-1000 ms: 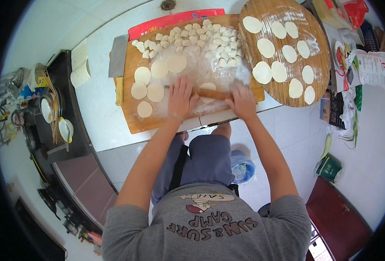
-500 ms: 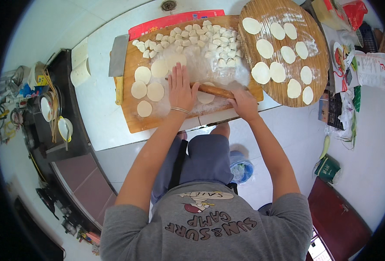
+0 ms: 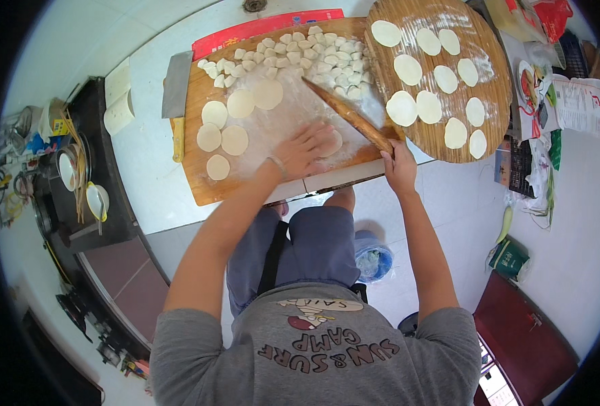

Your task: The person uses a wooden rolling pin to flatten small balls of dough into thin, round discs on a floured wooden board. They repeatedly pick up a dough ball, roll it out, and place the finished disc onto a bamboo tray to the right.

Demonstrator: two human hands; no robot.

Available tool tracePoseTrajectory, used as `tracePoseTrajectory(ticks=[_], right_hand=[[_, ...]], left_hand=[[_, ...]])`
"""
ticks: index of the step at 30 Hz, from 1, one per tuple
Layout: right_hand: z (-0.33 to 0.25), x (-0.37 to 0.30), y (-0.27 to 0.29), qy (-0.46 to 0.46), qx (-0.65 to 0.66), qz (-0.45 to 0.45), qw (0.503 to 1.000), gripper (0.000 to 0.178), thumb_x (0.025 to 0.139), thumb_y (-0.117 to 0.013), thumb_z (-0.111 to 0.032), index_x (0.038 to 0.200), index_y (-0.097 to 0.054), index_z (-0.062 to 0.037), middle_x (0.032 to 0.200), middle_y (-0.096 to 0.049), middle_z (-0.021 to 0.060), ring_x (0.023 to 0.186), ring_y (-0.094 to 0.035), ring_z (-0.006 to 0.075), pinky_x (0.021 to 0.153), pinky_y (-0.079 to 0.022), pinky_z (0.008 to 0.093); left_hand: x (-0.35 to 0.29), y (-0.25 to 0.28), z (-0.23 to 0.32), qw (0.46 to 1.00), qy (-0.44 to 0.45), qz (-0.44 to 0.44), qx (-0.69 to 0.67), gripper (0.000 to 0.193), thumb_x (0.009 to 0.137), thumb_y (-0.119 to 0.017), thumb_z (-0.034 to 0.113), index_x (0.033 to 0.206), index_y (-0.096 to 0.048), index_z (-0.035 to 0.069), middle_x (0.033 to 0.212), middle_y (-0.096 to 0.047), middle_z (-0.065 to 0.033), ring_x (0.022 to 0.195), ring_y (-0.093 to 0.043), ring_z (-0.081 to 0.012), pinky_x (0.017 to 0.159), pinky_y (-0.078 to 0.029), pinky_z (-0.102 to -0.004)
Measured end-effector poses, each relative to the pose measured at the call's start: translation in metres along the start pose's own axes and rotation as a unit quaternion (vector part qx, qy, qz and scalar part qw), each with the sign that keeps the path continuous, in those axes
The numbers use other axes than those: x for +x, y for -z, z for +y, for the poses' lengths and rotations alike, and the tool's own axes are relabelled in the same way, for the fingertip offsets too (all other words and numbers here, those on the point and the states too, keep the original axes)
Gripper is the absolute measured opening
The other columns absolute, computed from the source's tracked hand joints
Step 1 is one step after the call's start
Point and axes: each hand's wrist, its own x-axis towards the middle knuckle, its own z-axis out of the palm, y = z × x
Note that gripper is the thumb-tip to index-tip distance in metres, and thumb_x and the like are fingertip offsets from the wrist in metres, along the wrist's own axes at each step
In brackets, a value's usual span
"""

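a: where's the rolling pin (image 3: 346, 114)?
b: slanting over the cutting board (image 3: 205, 193), its lower end in the right hand (image 3: 399, 167). that grip is closed around the wood; the far tip points up toward the dough lumps (image 3: 313, 51).
a: so what worries you?
b: it's held at one end only. if the wrist swings, i think the tip could knock into the lumps and push them together. i can't tell whether the tip rests on the board or hangs above it.
a: and the left hand (image 3: 300, 152)?
b: blurred, fingers apart, over the edge of a dough round (image 3: 330, 143). the grip looks loose; whether any fingertip pinches the dough, i can't tell.
a: could that round tear?
b: maybe, if it sticks to the wood and one edge is pulled. the flour haze on the board should help.
a: anything else?
b: the flat rounds (image 3: 235, 140) at the left lie close, some seeming to touch, so they might cling together. same for two large ones side by side on the round board (image 3: 476, 57).
a: and the cleaver (image 3: 176, 86)?
b: on the desk (image 3: 144, 183) at the far left, well apart from both hands; little risk there.
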Motion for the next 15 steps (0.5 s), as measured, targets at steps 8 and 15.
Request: tracePoseTrajectory(ticks=[8, 15], right_hand=[[-0.025, 0.044, -0.012, 0.184, -0.113, -0.174, 0.961, 0.043, 0.084, -0.066, -0.030, 0.119, -0.056, -0.0069, 0.120, -0.057, 0.0126, 0.114, -0.052, 0.0321, 0.094, -0.043, 0.0441], [-0.031, 0.071, -0.029, 0.101, -0.095, -0.071, 0.988, 0.060, 0.091, -0.051, -0.032, 0.145, -0.038, -0.0093, 0.152, -0.031, 0.0199, 0.138, -0.032, 0.0388, 0.112, -0.027, 0.0502]], left_hand=[[-0.053, -0.006, 0.044, 0.921, 0.375, 0.081, 0.070, 0.069, 0.092, -0.050, 0.039, 0.147, -0.031, 0.003, 0.153, -0.028, -0.0225, 0.141, -0.026, -0.0393, 0.115, -0.020, -0.0512], [-0.005, 0.022, 0.002, 0.926, 0.352, 0.131, 0.041, 0.072, 0.090, -0.053, 0.041, 0.147, -0.031, 0.001, 0.152, -0.029, -0.0253, 0.141, -0.026, -0.0411, 0.115, -0.020, -0.0515]])
